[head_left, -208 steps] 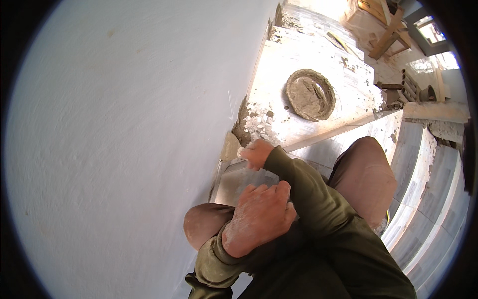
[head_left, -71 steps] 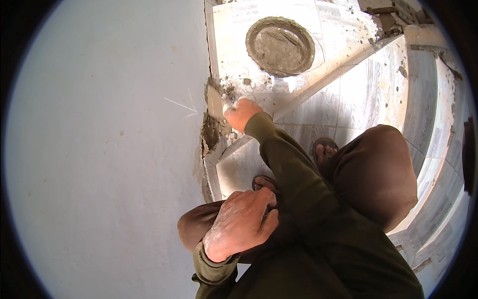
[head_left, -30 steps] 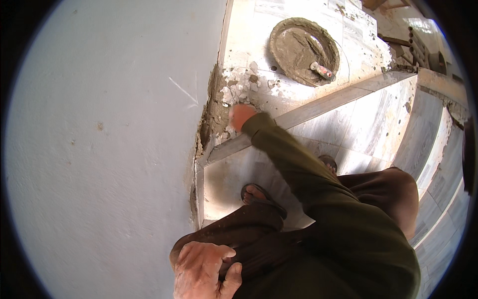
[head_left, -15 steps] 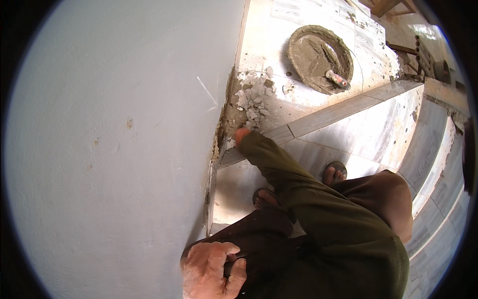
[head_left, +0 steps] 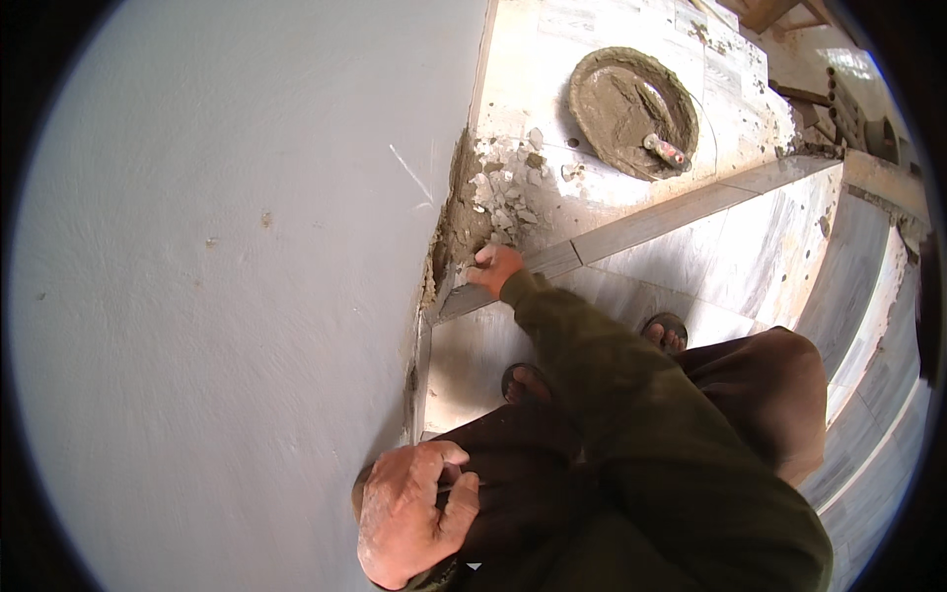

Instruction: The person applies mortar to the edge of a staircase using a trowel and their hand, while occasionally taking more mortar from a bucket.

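My right hand (head_left: pixel 493 271) is down at a gouged, mortar-smeared wall joint (head_left: pixel 454 217), beside white and grey rubble (head_left: pixel 508 202); its fingers are curled, and what they hold is unclear. My left hand (head_left: pixel 414 508) rests near my left knee with curled fingers round something small I cannot make out. Beyond the rubble a round pan of grey mortar (head_left: pixel 619 104) sits on the tiled landing (head_left: pixel 538 35), with a tool's red-and-grey handle (head_left: pixel 667 150) lying in it. A tiled edge strip (head_left: pixel 617 232) runs diagonally from the joint.
A pale painted wall (head_left: pixel 217 296) fills the left side. Tiled steps (head_left: pixel 848 326) curve down at the right. Wooden pieces (head_left: pixel 779 20) and a dark container (head_left: pixel 878 138) are at the upper right. My sandalled feet (head_left: pixel 666 333) stand on the tread below the strip.
The trowel that was in my right hand has been let go, its handle now in the pan. My right hand has moved down along the joint. My left hand has shifted lower left.
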